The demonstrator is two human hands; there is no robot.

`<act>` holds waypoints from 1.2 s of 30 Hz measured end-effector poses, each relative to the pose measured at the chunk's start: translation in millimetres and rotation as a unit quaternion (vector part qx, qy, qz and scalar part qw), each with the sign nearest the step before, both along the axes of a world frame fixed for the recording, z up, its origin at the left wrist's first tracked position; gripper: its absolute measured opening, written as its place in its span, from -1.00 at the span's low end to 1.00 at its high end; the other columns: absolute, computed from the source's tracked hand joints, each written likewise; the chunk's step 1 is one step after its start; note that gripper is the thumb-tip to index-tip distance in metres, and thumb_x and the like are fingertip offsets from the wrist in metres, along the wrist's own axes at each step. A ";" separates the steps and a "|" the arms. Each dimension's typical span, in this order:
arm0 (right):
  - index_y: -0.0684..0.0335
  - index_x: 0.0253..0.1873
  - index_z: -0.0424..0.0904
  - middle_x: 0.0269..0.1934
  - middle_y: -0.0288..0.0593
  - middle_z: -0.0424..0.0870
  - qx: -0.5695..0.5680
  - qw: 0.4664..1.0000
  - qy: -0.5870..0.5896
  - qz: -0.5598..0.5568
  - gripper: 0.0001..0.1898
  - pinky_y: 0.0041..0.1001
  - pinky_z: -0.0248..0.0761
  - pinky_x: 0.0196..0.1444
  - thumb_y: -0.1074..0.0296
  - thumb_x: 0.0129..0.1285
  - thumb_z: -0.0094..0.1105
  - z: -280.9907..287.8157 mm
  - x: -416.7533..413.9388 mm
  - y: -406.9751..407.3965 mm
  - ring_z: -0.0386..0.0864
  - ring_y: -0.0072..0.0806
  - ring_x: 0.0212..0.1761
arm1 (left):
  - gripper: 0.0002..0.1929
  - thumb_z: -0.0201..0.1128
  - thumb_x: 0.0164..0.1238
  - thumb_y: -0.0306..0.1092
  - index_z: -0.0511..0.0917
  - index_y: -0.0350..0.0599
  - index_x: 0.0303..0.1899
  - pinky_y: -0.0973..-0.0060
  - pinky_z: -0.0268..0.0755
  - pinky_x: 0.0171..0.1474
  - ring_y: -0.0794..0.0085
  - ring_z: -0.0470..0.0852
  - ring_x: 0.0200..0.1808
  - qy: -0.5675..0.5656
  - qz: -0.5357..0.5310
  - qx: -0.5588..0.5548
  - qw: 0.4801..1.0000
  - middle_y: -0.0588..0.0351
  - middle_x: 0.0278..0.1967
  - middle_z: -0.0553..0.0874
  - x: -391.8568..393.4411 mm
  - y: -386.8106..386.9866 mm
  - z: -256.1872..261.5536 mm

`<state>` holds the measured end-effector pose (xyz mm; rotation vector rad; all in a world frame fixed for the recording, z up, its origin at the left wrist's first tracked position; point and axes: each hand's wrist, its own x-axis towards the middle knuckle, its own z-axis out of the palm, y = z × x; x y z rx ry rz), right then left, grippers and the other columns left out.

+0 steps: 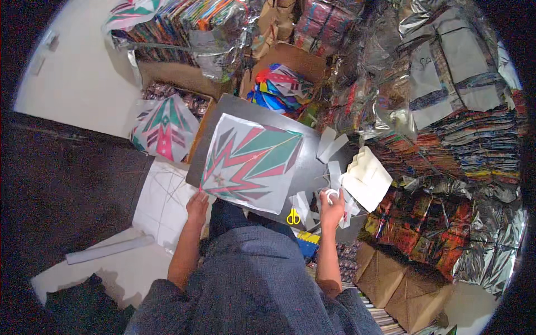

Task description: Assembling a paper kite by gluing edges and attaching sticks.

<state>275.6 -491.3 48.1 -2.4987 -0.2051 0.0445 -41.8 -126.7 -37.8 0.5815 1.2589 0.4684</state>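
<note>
A square paper kite sheet [251, 165], printed in green, red, grey and white, lies on a dark board [310, 140] before me. A thin stick [272, 148] runs diagonally across it. At the sheet's left corner is my left hand [197, 206], its fingertips pinching that corner. My right hand [333, 207] holds a small white roll [332, 195], perhaps tape, over the right part of the board. Yellow-handled scissors [293, 215] lie between the sheet and this hand. Around it are strips of white paper [334, 173].
A stack of cream paper [368, 178] sits at the board's right edge. More printed kite sheets [167, 127] rest on a box at left, above thin sticks on white paper [161, 201]. Beyond the board stands a cardboard box [289, 54] of colourful sheets. Plastic-wrapped bundles [444, 71] crowd the right.
</note>
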 end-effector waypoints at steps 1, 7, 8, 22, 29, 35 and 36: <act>0.45 -0.02 0.80 0.44 0.26 0.50 -0.030 0.999 -0.036 0.003 -0.60 -0.24 0.48 0.31 0.16 0.26 0.54 0.0 0.9 1.3 0.55 0.02 0.40 | -0.44 0.40 0.43 -0.38 0.44 -0.29 0.38 0.36 0.59 0.07 0.28 0.71 0.03 -0.026 0.058 -0.035 0.997 -0.06 0.10 0.70 6.3 9.8 -11.5; 0.55 -0.09 0.79 0.38 0.23 0.56 0.111 0.982 0.061 -0.139 -0.53 -0.24 0.44 0.36 0.12 0.23 0.57 3.5 -2.5 17.5 0.59 0.02 0.33 | -0.13 0.71 0.07 -0.07 0.44 -0.32 0.33 0.32 0.56 0.13 0.25 0.68 0.05 0.265 0.027 0.126 0.956 -0.10 0.09 0.71 33.2 42.5 -59.3; 0.53 -0.10 0.79 0.38 0.23 0.57 0.114 0.982 0.043 -0.143 -0.53 -0.24 0.44 0.36 0.11 0.20 0.59 -6.5 -2.6 8.8 0.61 0.01 0.32 | -0.07 0.74 0.01 0.01 0.45 -0.35 0.32 0.27 0.55 0.19 0.23 0.68 0.09 0.287 0.004 0.129 0.949 -0.11 0.16 0.68 37.3 49.3 -56.8; 0.52 0.01 0.78 0.36 0.27 0.59 0.153 0.974 0.077 -0.145 -0.55 -0.28 0.45 0.38 0.16 0.26 0.55 -6.3 -0.1 19.8 0.62 -0.07 0.32 | 0.24 0.48 0.14 0.41 0.11 -0.43 0.57 0.15 0.37 0.45 -0.03 0.51 0.42 0.253 0.045 0.130 0.958 -0.26 0.48 0.43 24.9 42.0 -80.2; 0.44 0.02 0.79 0.16 0.30 0.72 0.206 0.959 0.064 -0.181 -0.60 -0.29 0.44 0.36 0.16 0.31 0.50 -24.5 -1.8 3.8 0.69 0.02 0.22 | 0.17 0.49 0.24 0.30 0.00 -0.34 0.57 -0.03 0.59 0.27 0.01 0.61 0.30 -0.032 0.046 0.057 0.997 -0.16 0.38 0.51 77.2 11.7 -41.0; 0.41 -0.02 0.81 0.37 0.33 0.56 0.054 0.990 -0.015 -0.128 -0.60 -0.25 0.36 0.43 0.09 0.37 0.43 -12.5 -6.2 9.7 0.57 0.09 0.37 | 0.22 0.47 0.10 0.44 0.05 -0.27 0.54 0.05 0.58 0.25 -0.05 0.65 0.24 0.374 0.208 -0.066 0.902 -0.33 0.37 0.51 143.0 20.9 5.8; 0.40 -0.04 0.82 0.41 0.32 0.52 0.031 0.993 -0.017 -0.110 -0.60 -0.25 0.34 0.45 0.08 0.39 0.42 -10.3 -6.9 8.4 0.54 0.09 0.41 | 0.22 0.47 0.10 0.44 0.05 -0.27 0.54 0.05 0.58 0.25 -0.05 0.65 0.24 0.374 0.206 -0.067 0.902 -0.33 0.37 0.51 145.3 21.1 9.9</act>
